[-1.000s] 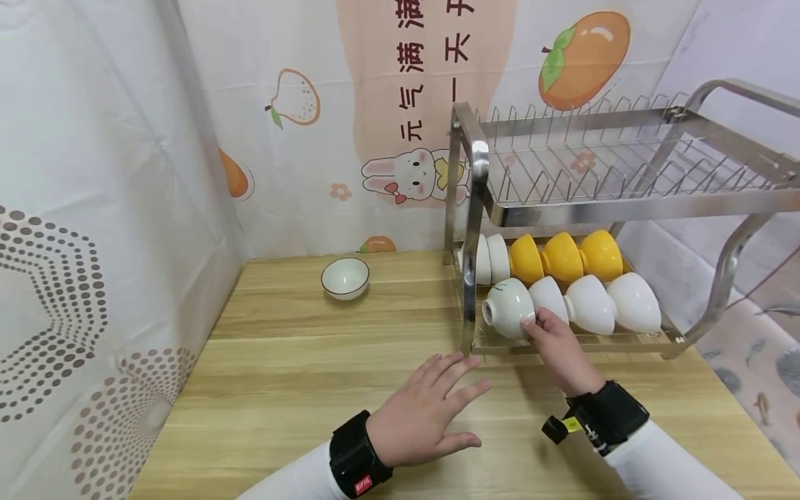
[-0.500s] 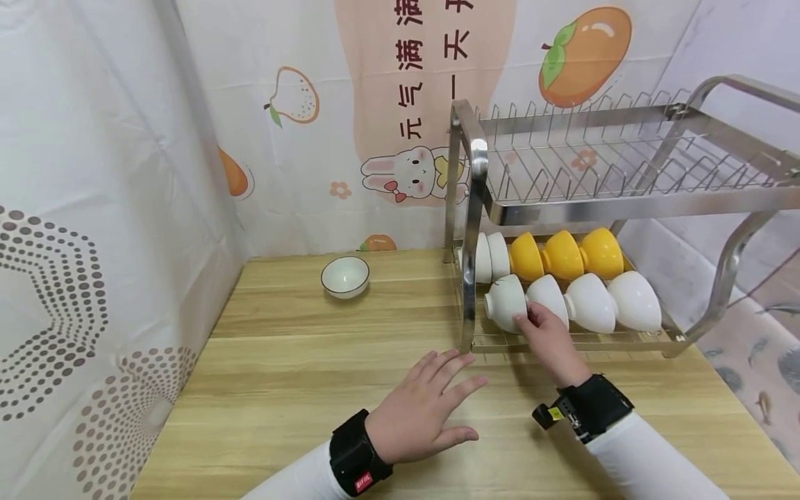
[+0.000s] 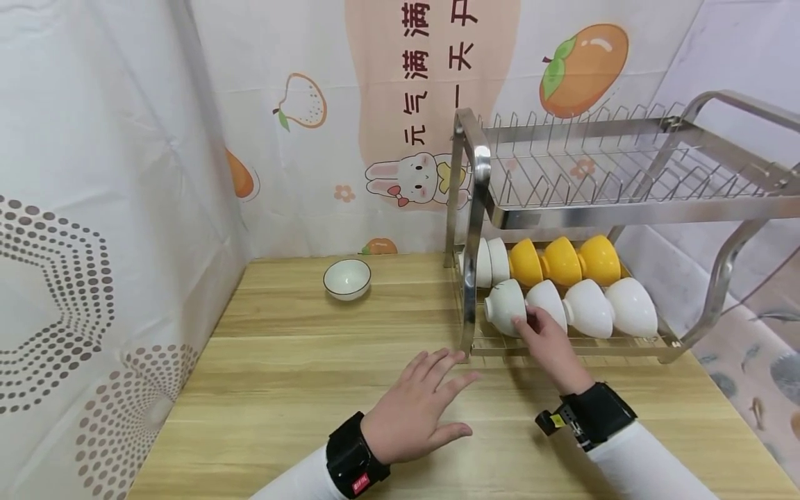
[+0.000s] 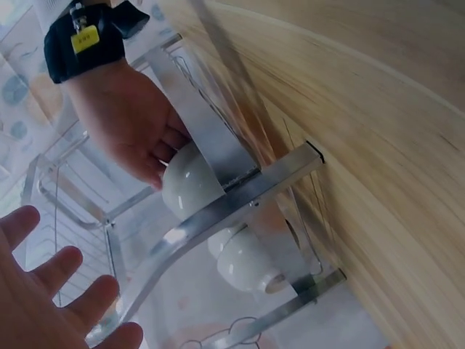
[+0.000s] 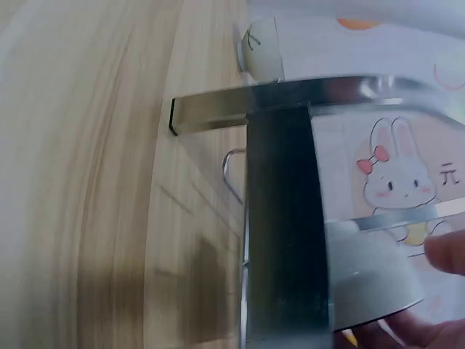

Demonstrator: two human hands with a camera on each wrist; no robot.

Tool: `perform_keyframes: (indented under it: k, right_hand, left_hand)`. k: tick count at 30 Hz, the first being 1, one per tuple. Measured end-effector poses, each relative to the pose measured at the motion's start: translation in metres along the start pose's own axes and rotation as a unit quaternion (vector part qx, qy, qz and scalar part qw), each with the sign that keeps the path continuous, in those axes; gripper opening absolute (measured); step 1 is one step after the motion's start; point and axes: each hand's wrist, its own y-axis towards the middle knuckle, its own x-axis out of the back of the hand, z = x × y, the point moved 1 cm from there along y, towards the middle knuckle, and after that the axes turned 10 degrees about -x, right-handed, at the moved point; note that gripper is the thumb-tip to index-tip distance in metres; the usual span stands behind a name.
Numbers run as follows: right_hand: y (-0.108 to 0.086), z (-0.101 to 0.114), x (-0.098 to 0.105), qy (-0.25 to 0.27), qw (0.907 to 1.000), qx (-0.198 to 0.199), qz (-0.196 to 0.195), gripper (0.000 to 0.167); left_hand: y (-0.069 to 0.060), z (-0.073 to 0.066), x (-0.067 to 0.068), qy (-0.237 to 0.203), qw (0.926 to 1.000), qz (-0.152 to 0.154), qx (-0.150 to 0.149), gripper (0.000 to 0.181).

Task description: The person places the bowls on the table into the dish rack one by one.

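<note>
My right hand (image 3: 554,351) holds a pale bowl (image 3: 505,305) by its rim, at the left end of the front row on the rack's lower tier. The bowl stands on its side, its foot to the left. In the right wrist view, thumb and fingers lie at the rim of that bowl (image 5: 374,280), partly behind the rack's metal bar. My left hand (image 3: 412,413) is held over the table in front of the rack, fingers spread and holding nothing; its fingers (image 4: 54,269) also show in the left wrist view.
The two-tier metal dish rack (image 3: 587,215) stands at the right, with a wire upper tier. More white bowls (image 3: 587,307) share the front row. Behind them are yellow bowls (image 3: 561,262) and white ones. A dark-rimmed bowl (image 3: 347,279) sits upright on the wooden table (image 3: 300,368).
My right hand has moved slightly left, and the bowl has turned so that its foot points more squarely left. My left hand has barely moved. The head view has shifted a little.
</note>
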Motion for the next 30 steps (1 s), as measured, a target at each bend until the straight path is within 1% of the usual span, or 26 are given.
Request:
perform_keyframes:
  k: [4,6,7,9,11,12,13,15,16,18,19,20,22,25,27,29,30]
  right_hand:
    - [-0.019,-0.002,0.002,0.035,0.9994,-0.007,0.006,0.074]
    - [-0.032,-0.004,0.003,0.038,0.9993,-0.001,0.004,0.077]
    - [-0.04,-0.005,0.003,0.032,0.9995,0.005,0.002,0.076]
    - [-0.054,-0.009,0.004,0.0,0.9998,0.022,-0.002,0.075]
    - [-0.067,-0.014,0.004,-0.059,0.9969,0.051,-0.012,0.074]
    - [-0.073,-0.018,0.003,-0.094,0.9929,0.07,-0.019,0.075]
    - [-0.079,-0.021,0.002,-0.133,0.9866,0.092,-0.027,0.076]
    - [-0.088,-0.029,0.0,-0.201,0.9679,0.141,-0.052,0.08]
    - [-0.092,-0.033,0.0,-0.23,0.9568,0.165,-0.064,0.082]
    - [-0.098,-0.04,-0.001,-0.27,0.937,0.204,-0.087,0.084]
    - [-0.1,-0.043,-0.001,-0.283,0.9291,0.218,-0.096,0.085]
    - [-0.101,-0.046,-0.001,-0.292,0.9234,0.228,-0.101,0.085]
    - [-0.104,-0.05,-0.001,-0.301,0.9167,0.24,-0.108,0.086]
    - [-0.106,-0.053,-0.001,-0.304,0.9145,0.244,-0.11,0.085]
    - [-0.108,-0.054,-0.002,-0.302,0.9148,0.244,-0.109,0.084]
    - [-0.111,-0.054,-0.004,-0.3,0.9157,0.245,-0.108,0.083]
    - [-0.114,-0.054,-0.005,-0.301,0.9153,0.245,-0.108,0.082]
  left_hand:
    - [-0.004,0.003,0.001,0.0,0.9997,-0.005,0.025,0.07]
    - [-0.007,0.005,0.002,-0.001,0.9993,-0.007,0.037,0.07]
    - [-0.009,0.006,0.003,-0.001,0.9991,-0.007,0.042,0.07]
    - [-0.012,0.007,0.003,-0.003,0.9987,-0.01,0.051,0.069]
    - [-0.015,0.008,0.002,-0.003,0.9984,-0.014,0.055,0.069]
    - [-0.016,0.008,0.002,-0.005,0.9983,-0.015,0.056,0.069]
    - [-0.018,0.009,0.002,-0.005,0.9982,-0.016,0.057,0.069]
    - [-0.02,0.009,0.0,-0.008,0.998,-0.017,0.061,0.069]
    - [-0.021,0.009,0.0,-0.009,0.9979,-0.018,0.062,0.069]
    - [-0.023,0.009,-0.002,-0.01,0.9976,-0.019,0.066,0.069]
    - [-0.023,0.009,-0.003,-0.011,0.9974,-0.019,0.069,0.069]
    - [-0.024,0.009,-0.004,-0.01,0.9973,-0.02,0.071,0.069]
    - [-0.024,0.01,-0.006,-0.012,0.997,-0.015,0.075,0.068]
    - [-0.024,0.016,-0.01,-0.033,0.9955,0.001,0.089,0.068]
    - [-0.023,0.026,-0.014,-0.053,0.9928,0.011,0.107,0.068]
    - [-0.025,0.041,-0.019,-0.069,0.9883,0.016,0.135,0.068]
    - [-0.026,0.05,-0.021,-0.078,0.9848,0.017,0.154,0.069]
